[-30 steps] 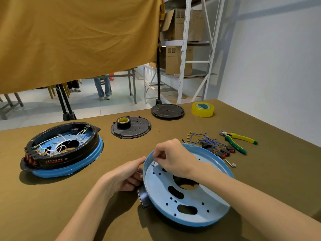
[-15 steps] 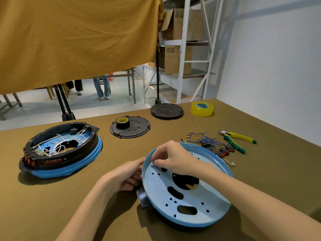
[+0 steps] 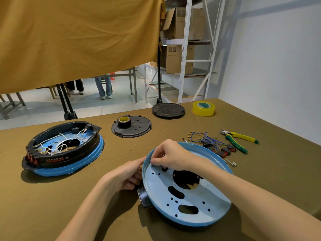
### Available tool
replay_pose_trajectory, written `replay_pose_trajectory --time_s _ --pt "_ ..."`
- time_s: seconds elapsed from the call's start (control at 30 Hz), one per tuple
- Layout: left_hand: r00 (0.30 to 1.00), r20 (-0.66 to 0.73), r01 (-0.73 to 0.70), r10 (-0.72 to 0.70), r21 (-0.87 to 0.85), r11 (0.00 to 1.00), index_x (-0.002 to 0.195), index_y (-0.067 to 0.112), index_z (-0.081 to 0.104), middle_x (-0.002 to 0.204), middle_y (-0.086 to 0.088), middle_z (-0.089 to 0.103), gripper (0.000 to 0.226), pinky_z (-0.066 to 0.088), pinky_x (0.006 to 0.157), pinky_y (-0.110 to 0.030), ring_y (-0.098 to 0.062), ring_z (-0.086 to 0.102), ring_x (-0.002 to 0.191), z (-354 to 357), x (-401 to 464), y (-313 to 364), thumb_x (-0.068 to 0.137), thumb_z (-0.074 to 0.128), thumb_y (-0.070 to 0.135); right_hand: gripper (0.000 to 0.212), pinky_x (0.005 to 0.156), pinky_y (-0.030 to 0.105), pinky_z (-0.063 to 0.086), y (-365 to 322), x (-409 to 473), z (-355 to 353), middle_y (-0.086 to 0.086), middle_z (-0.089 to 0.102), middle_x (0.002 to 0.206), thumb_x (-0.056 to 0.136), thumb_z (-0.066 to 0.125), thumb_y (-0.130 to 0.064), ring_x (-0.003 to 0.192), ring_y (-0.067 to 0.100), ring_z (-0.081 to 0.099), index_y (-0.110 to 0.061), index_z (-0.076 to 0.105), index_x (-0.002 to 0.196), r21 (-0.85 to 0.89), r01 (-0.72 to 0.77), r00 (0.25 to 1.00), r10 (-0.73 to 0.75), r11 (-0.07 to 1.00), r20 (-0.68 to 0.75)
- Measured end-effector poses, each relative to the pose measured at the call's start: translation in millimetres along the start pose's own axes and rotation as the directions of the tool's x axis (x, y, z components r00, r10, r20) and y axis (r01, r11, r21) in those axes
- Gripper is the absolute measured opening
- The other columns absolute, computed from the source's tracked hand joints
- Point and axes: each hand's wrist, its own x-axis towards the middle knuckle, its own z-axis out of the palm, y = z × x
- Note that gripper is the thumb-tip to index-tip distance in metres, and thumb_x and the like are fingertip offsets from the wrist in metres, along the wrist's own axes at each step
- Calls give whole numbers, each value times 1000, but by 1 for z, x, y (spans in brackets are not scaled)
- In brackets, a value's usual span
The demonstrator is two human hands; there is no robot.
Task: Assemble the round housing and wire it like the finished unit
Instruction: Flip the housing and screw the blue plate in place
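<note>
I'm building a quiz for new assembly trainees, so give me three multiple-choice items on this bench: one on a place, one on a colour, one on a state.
1. Where does the black tape roll lie?
A. on the black perforated disc
B. inside the blue pan
C. beside the pliers

2. What colour are the loose wires beside the pliers?
A. white
B. blue
C. red

3. What is the right hand doing?
A. lying flat on the table
B. gripping the pliers
C. pinching a small part inside the blue pan

Answers:
1 A: the black tape roll sits on the black perforated disc.
2 B: the loose wires near the pliers are blue.
3 C: the right hand pinches at the blue pan wall.
</note>
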Motion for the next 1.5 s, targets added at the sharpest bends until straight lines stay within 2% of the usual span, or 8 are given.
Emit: replay_pose_trajectory --time_s 0.17,0.37,0.53,0.8,0.97,1.1,1.2,1.5 --pt "1000 -7 9 -9 -7 1000 44 23 55 52 8 36 70 18 42 -21 -8 22 43 2 0 0 97 45 67 18 66 28 55 -7 3 -4 5 75 76 94 67 -16 61 9 63 -7 79 86 -38 -102 993 105 994 62" --pt "999 -36 10 -10 23 1000 43 23 54 53 8 37 71 18 44 -22 -8 24 44 5 -3 2 97 44 67 20 82 37 60 -20 13 -7 12 78 85 91 71 -19 72 18 67 -2 78 96 -122 -260 956 273 958 108" --pt "998 -60 4 -3 31 1000 42 23 54 53 7 38 71 19 44 -22 -8 25 44 8 -6 4 98 45 65 22 69 30 52 -23 10 -9 8 70 78 92 70 -20 71 19 63 0 77 98 -85 -294 942 303 952 142" --pt "995 -95 -6 14 86 996 44 24 53 53 7 40 62 19 47 -22 -8 26 46 12 -11 5 99 49 52 25 64 29 51 -26 7 -6 9 71 77 93 69 -23 69 19 63 0 77 99 -61 -322 937 327 945 126" --pt "991 -131 -14 36 164 986 66 23 49 55 5 41 34 21 50 -22 -9 29 47 14 -16 5 97 53 36 26 64 30 51 -30 7 -7 18 76 88 94 67 -18 72 22 66 4 74 105 -49 -356 920 359 933 157" --pt "990 -135 -12 34 165 986 72 22 48 54 6 38 33 20 47 -21 -9 27 45 15 -18 6 99 53 39 22 53 25 48 -26 2 -12 14 69 80 95 65 -11 69 22 65 9 71 103 19 -377 915 369 926 161" --pt "991 -126 -19 43 187 982 80 20 52 57 4 41 26 23 46 -21 -9 30 46 15 -19 6 99 54 38 22 57 26 50 -24 -1 -11 14 69 78 96 64 -13 69 21 63 8 72 101 16 -366 917 358 930 173" --pt "992 -92 -60 81 214 975 73 17 50 51 5 37 29 18 46 -22 -10 26 44 16 -21 5 100 53 28 17 54 24 54 -32 6 -11 11 67 76 98 61 -8 61 19 64 7 69 102 5 -344 918 335 939 210"
